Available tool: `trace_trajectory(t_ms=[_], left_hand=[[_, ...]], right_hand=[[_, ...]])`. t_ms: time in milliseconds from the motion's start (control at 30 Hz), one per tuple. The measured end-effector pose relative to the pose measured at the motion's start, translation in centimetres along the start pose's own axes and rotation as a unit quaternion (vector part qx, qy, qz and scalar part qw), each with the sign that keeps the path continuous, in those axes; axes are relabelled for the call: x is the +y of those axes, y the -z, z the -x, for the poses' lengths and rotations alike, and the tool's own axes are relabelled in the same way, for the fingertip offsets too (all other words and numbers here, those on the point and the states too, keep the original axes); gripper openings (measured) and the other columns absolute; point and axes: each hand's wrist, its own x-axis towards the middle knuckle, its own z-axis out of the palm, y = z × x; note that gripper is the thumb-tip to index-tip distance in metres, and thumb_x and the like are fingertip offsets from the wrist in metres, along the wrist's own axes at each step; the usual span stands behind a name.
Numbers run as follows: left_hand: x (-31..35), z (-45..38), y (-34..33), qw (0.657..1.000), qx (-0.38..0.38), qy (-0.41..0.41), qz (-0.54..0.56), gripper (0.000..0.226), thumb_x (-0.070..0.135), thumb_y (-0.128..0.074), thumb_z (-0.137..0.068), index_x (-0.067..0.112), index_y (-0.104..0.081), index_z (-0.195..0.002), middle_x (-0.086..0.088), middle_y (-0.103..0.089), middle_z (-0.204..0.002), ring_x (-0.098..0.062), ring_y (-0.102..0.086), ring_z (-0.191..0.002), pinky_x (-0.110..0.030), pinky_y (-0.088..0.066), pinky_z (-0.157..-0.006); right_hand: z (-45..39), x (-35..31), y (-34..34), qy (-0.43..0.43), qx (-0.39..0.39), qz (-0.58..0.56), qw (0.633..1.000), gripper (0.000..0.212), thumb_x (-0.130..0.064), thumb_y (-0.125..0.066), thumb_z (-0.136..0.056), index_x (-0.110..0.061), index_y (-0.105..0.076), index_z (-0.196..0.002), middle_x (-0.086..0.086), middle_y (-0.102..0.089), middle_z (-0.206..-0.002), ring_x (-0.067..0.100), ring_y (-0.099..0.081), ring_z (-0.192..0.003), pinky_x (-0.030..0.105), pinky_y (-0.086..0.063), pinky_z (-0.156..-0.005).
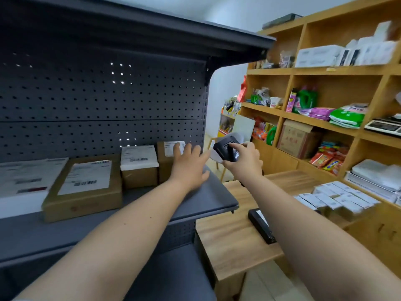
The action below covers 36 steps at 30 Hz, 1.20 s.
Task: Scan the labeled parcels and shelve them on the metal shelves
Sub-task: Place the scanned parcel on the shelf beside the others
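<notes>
- On the metal shelf (217, 198), far right of the row, stands the small parcel (167, 161) — my left hand (191, 168) rests spread against it.
- My right hand (243, 161) grips the scanner (226, 149).
- Judgement: stiff cardboard, probably light — take it by opposite side faces.

Metal shelf (217, 198), frame left: four parcels in a row, flat parcel (28, 177), wide box (84, 190), small box (138, 166), end box (168, 159). Wooden counter (234, 242) lower centre; wooden shelving (325, 70) right.
</notes>
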Motion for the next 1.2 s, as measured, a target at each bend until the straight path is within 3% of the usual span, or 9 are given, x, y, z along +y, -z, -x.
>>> trace_trajectory(t_ms=[267,433,567,867,1000,1100,1200], left_hand=[[14.9,-4.0,-0.2,0.999,-0.014,-0.011,0.039,0.051,0.056,-0.049,-0.089,0.025,-0.048,-0.13,-0.006,-0.05,-0.132,-0.031,-0.041,-0.123,-0.054,-0.028,-0.106],[24.3,-5.8,-4.6,0.994,-0.085,-0.004,0.074,0.056,0.059,-0.053,-0.087,0.028,-0.047,-0.133,-0.005,-0.05,-0.133,-0.031,-0.039,-0.126,-0.052,-0.031,-0.101],[28.9,-6.6,-10.6,0.978,-0.164,0.048,0.119,0.062,0.06,-0.056,-0.086,0.03,-0.045,-0.139,-0.007,-0.049,-0.139,-0.032,-0.039,-0.129,-0.051,-0.033,-0.101],[34.2,-9.5,-27.6,0.927,-0.314,0.133,0.156,0.058,0.06,-0.06,-0.085,0.026,-0.047,-0.131,-0.008,-0.049,-0.136,-0.032,-0.039,-0.125,-0.05,-0.032,-0.102],[36.8,-11.3,-33.6,0.866,-0.387,0.238,0.208,0.071,0.07,-0.061,-0.082,0.023,-0.047,-0.133,-0.008,-0.046,-0.138,-0.031,-0.037,-0.13,-0.047,-0.032,-0.103],[39.3,-11.3,-36.7,0.776,-0.442,0.369,0.259,0.096,0.079,-0.066,-0.071,0.018,-0.04,-0.141,-0.01,-0.036,-0.147,-0.03,-0.028,-0.138,-0.047,-0.031,-0.107],[41.7,-11.3,-38.8,0.688,-0.468,0.468,0.298,0.125,0.085,-0.069,-0.06,0.017,-0.023,-0.153,-0.013,-0.006,-0.164,-0.032,0.0,-0.151,-0.055,-0.018,-0.117]], right_hand=[[-0.2,13.5,6.7,-0.035,-0.005,0.037,0.999,0.06,-0.044,-0.073,-0.083,-0.035,-0.05,-0.137,0.005,-0.036,-0.141,0.031,-0.038,-0.126,0.047,-0.037,-0.097],[0.8,22.8,7.8,-0.079,-0.016,0.041,0.996,0.059,-0.043,-0.074,-0.081,-0.033,-0.052,-0.135,0.005,-0.039,-0.139,0.03,-0.04,-0.125,0.045,-0.04,-0.098],[1.0,29.3,5.5,-0.114,-0.045,0.022,0.992,0.059,-0.041,-0.074,-0.079,-0.033,-0.053,-0.134,0.004,-0.039,-0.136,0.03,-0.04,-0.124,0.05,-0.043,-0.098],[-3.6,40.4,-6.4,-0.148,-0.163,0.029,0.975,0.062,-0.04,-0.07,-0.081,-0.034,-0.049,-0.139,0.003,-0.034,-0.144,0.027,-0.035,-0.129,0.044,-0.035,-0.103],[-6.8,44.7,-10.9,-0.153,-0.2,0.013,0.968,0.061,-0.037,-0.07,-0.082,-0.033,-0.05,-0.139,0.0,-0.033,-0.148,0.025,-0.033,-0.133,0.042,-0.033,-0.108],[-8.7,47.5,-13.4,-0.17,-0.225,0.001,0.959,0.06,-0.038,-0.07,-0.081,-0.034,-0.052,-0.138,-0.001,-0.033,-0.147,0.022,-0.033,-0.134,0.046,-0.033,-0.11],[-10.2,50.3,-15.1,-0.186,-0.246,-0.024,0.951,0.059,-0.038,-0.071,-0.079,-0.035,-0.053,-0.136,-0.002,-0.036,-0.143,0.019,-0.035,-0.132,0.045,-0.035,-0.109]])
